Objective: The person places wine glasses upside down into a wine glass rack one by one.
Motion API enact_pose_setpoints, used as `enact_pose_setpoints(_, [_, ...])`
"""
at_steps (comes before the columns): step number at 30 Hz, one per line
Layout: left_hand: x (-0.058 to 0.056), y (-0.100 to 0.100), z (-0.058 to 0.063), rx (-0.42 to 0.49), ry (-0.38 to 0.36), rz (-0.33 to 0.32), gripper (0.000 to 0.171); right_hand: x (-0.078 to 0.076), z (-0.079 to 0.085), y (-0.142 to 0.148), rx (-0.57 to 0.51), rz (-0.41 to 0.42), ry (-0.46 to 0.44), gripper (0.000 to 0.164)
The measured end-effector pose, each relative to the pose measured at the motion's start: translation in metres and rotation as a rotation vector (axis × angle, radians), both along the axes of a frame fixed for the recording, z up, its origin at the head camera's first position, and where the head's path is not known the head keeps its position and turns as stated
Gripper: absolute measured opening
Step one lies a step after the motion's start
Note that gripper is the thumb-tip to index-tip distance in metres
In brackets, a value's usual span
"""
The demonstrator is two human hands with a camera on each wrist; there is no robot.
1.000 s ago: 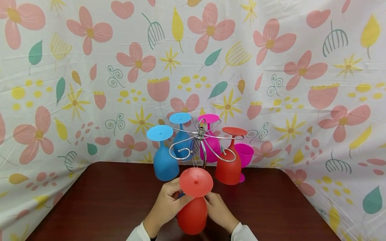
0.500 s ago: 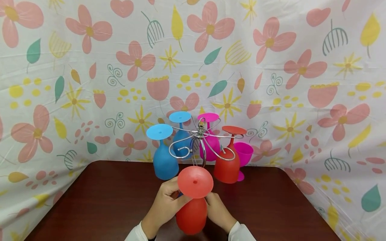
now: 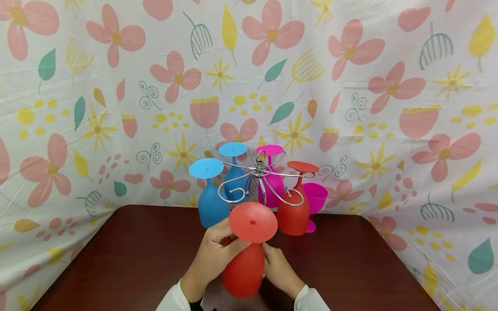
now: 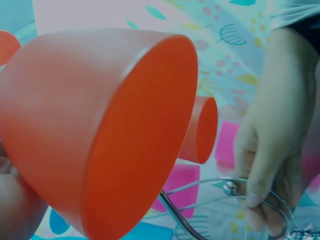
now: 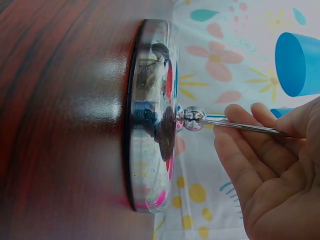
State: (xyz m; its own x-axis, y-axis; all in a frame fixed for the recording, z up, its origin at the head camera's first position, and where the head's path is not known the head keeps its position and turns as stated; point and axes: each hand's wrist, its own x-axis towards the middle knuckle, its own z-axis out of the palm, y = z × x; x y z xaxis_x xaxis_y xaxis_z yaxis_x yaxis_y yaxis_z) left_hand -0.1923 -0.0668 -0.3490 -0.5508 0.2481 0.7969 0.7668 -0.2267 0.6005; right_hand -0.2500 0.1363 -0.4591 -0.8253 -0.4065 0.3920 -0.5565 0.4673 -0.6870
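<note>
My left hand (image 3: 212, 255) grips a red plastic wine goblet (image 3: 243, 274) by its stem, upside down, its round foot facing up toward the head camera. The goblet tilts, and its wide open rim shows in the left wrist view. A chrome stemware rack (image 3: 258, 170) with curled wire arms stands just beyond. My right hand (image 3: 282, 270) holds the rack low down; in the right wrist view its fingers close round a thin metal wire (image 5: 245, 127) above the ball joint and round chrome base (image 5: 142, 175). The goblet's foot hides the left fingertips from above.
Hanging upside down from the rack are two blue goblets (image 3: 213, 205), a magenta one (image 3: 271, 185) and another red one (image 3: 293, 216). A magenta goblet (image 3: 314, 196) stands upright behind at the right. The dark wooden table (image 3: 136, 259) backs onto a flowered cloth (image 3: 249, 86).
The held red goblet has risen a little, and its bowl has swung slightly left, so it leans more. My left hand has lifted with it. The right hand stays on the rack.
</note>
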Motion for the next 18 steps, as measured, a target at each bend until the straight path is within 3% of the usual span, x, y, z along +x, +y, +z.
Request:
enact_pose_setpoints(7, [-0.011, 0.005, 0.013, -0.022, -0.107, 0.079, 0.027, -0.002, 0.0, 0.0, 0.036, -0.015, 0.113, 0.016])
enact_pose_setpoints(14, [-0.022, 0.007, 0.021, -0.005, -0.257, 0.162, 0.029, 0.0, 0.001, -0.002, 0.034, -0.02, 0.019, 0.013])
enact_pose_setpoints(18, [-0.025, 0.007, 0.025, 0.023, -0.332, 0.178, 0.032, 0.0, -0.001, -0.002, 0.041, -0.029, 0.037, 0.013])
